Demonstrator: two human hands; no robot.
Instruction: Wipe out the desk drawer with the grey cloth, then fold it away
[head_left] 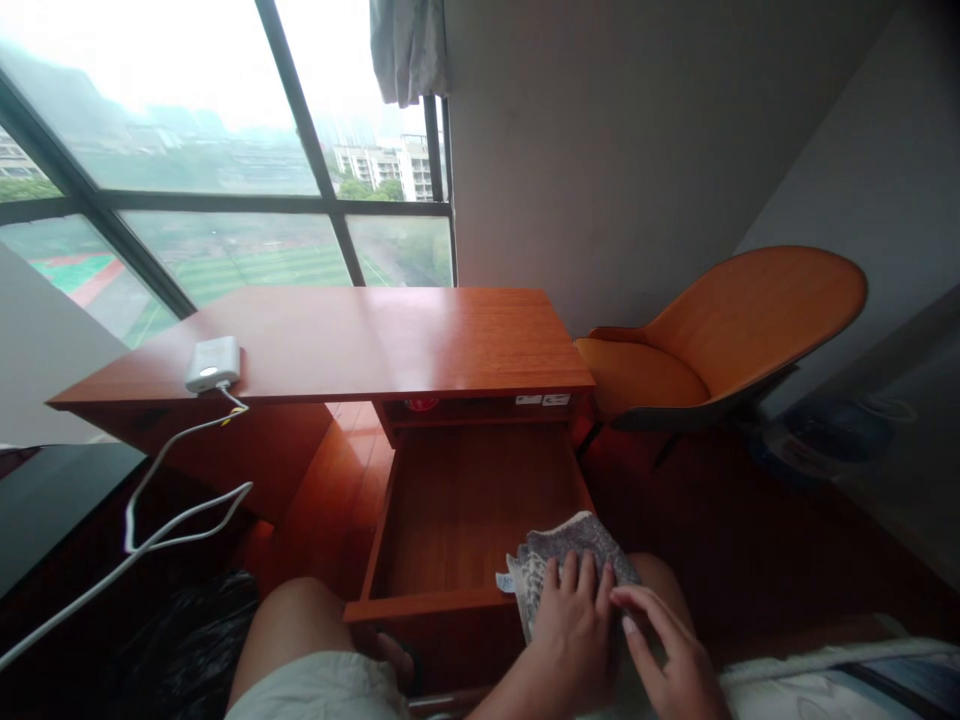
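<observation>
A folded grey towel [577, 540] with a pale patterned side and a small white label lies over my right knee, at the front right corner of the open drawer [409, 603]. My left hand [568, 620] rests on it, palm down, fingers stretched out flat. Close by, my right hand [666, 655] is at the towel's right side, thumb and forefinger a little apart, with no cloth visible between them. Its forefinger tip comes near or touches the left hand. The right hand's other fingers are partly hidden.
The drawer is pulled out from a reddish wooden desk [420, 340]. A white charger [214, 363] with a white cable [176, 430] stands on the desktop. An orange chair [742, 320] is at the right, a black plastic bag [191, 640] at lower left.
</observation>
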